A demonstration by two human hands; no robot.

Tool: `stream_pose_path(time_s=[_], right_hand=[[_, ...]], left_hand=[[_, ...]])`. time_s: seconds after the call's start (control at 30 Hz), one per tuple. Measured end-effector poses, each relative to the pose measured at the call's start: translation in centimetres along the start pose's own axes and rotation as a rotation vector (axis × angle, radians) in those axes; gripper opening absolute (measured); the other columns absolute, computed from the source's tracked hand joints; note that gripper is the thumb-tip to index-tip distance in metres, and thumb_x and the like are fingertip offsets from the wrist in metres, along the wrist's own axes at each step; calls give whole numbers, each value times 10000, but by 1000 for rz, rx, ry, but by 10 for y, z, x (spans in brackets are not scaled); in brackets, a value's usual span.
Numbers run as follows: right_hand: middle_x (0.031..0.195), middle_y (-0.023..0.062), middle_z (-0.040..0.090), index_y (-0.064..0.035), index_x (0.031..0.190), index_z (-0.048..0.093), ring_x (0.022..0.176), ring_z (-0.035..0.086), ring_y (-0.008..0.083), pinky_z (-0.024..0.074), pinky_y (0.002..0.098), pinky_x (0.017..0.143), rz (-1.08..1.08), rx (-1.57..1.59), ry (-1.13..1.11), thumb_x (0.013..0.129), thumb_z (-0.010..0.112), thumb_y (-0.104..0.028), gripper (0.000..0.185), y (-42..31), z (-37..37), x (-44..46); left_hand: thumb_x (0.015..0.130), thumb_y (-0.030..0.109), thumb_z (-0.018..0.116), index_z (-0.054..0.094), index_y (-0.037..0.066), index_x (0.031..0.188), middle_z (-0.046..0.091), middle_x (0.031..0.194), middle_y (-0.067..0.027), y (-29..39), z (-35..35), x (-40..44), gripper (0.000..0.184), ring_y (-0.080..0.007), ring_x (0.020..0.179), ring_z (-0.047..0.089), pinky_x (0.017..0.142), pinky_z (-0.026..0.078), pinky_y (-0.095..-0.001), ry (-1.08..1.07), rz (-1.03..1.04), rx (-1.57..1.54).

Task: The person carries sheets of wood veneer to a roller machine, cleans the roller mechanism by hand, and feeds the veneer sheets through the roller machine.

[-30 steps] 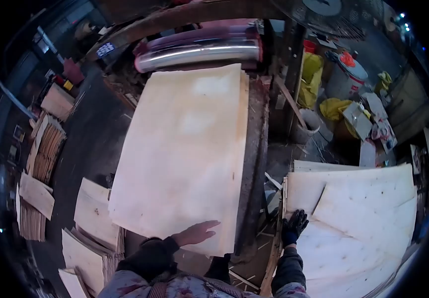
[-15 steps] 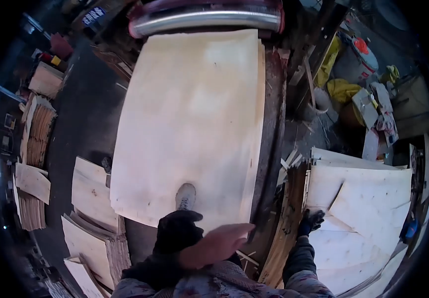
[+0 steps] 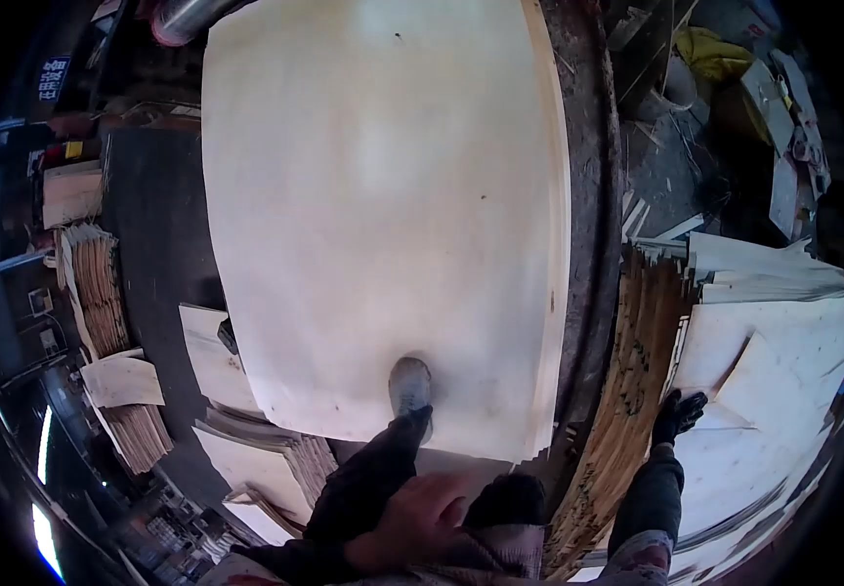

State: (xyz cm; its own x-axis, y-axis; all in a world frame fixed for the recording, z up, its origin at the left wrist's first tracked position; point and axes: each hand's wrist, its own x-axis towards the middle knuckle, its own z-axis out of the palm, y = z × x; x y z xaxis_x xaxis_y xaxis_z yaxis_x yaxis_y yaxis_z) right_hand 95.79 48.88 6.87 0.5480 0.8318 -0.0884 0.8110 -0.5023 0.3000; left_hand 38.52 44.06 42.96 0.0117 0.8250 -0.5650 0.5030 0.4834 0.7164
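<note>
Sheets (image 3: 793, 361), stacked: extending rightward from our nearer right hand (image 3: 678, 418), open against them; left hand's (image 3: 417, 513) grip, we cannot tell.

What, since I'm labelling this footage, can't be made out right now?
All in the head view:
- Left hand: blurred; exact finger positions unclear.
- Right hand: palm hidden by the dark glove.
- Large pale sheet: far end cut off by the top edge; it covers whatever lies directly beneath.
- Metal roller: mostly cut off by the top edge.
</note>
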Motion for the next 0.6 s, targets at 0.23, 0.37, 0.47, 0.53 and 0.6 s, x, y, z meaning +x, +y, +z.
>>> stream_pose_path(time_s=[0.23, 0.37, 0.47, 0.53, 0.6], right_hand=[[1600, 65, 98, -140, 1530, 124, 1451, 84, 369, 72, 494, 1153, -34, 140, 22, 931, 358, -634, 810, -2, -16, -5], [1600, 88, 82, -117, 1527, 116, 1452, 74, 373, 54, 506, 1153, 180, 23, -262, 913, 354, -670, 859, -49, -68, -4], [1551, 218, 165, -16, 1502, 141, 1432, 129, 393, 79, 485, 1163, -44, 242, -393, 897, 479, -607, 911, 8, -14, 13], [1485, 311, 250, 73, 1466, 169, 1399, 215, 404, 180, 469, 1156, -57, 454, -470, 908, 570, -462, 870, -16, -64, -3], [1431, 310, 344, 43, 1445, 277, 1325, 358, 408, 259, 467, 1130, -115, 602, -389, 934, 543, -341, 693, -48, -106, -48]], left_hand=[[842, 99, 615, 584, 44, 1196, 641, 1085, -128, 0, -21, 6, 360, -297, 973, 621, 837, 497, -394, 21, 83, 40], [871, 116, 609, 568, 81, 1230, 641, 1117, -122, 6, -25, 15, 363, -308, 1003, 621, 831, 505, -394, 14, 75, -27], [882, 111, 596, 579, 86, 1202, 646, 1069, -140, 2, -11, 10, 322, -327, 938, 634, 797, 510, -409, 66, 113, -90], [887, 97, 581, 582, 72, 1181, 645, 1028, -153, -6, -1, -3, 295, -344, 896, 635, 772, 512, -414, 91, 95, -177], [895, 74, 556, 574, 61, 1181, 651, 1006, -165, -20, 0, -22, 286, -346, 907, 634, 772, 516, -388, 108, 91, -264]])
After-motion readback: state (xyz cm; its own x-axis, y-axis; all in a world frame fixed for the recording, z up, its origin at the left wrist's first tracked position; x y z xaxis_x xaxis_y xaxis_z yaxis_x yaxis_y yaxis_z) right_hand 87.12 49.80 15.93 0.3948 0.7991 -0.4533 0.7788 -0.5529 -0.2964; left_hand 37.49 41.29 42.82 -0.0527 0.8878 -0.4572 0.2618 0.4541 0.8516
